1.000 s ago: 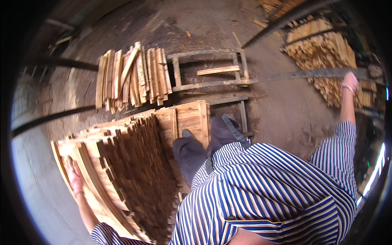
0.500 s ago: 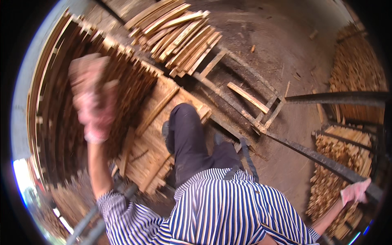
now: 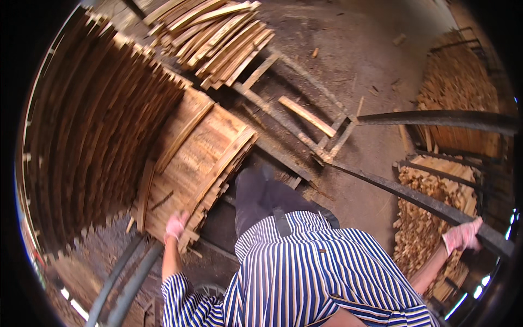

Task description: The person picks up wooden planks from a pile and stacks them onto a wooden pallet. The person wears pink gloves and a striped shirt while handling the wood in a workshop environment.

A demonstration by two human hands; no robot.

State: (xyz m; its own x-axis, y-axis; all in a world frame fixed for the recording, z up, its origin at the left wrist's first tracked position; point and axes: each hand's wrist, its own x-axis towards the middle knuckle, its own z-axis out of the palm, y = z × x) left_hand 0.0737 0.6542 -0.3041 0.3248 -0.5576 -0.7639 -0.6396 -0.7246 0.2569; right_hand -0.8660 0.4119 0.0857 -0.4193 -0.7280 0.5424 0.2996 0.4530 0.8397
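My left hand [image 3: 177,224], in a pinkish glove, grips the near edge of a low stack of wooden slats [image 3: 207,143], beside a loose crosswise strip. Some of its fingers are hard to make out. Far out to the right, my right hand [image 3: 462,234], gloved too, is closed around a dark metal bar [image 3: 414,203]. This long bar slants from the middle of the view to the lower right. Both arms are spread wide, and my legs [image 3: 261,191] stand beside the low stack.
A tall stack of slats [image 3: 98,125] rises at the left. Loosely piled strips [image 3: 218,38] lie beyond, next to a metal frame [image 3: 289,117] with one loose strip [image 3: 308,116] on it. Wood piles [image 3: 433,196] stand at the right. Metal pipes [image 3: 128,278] run at the lower left.
My left hand has come down from in front of the tall stack to the low stack's edge. My bent leg has moved off that stack. The right hand still holds the bar.
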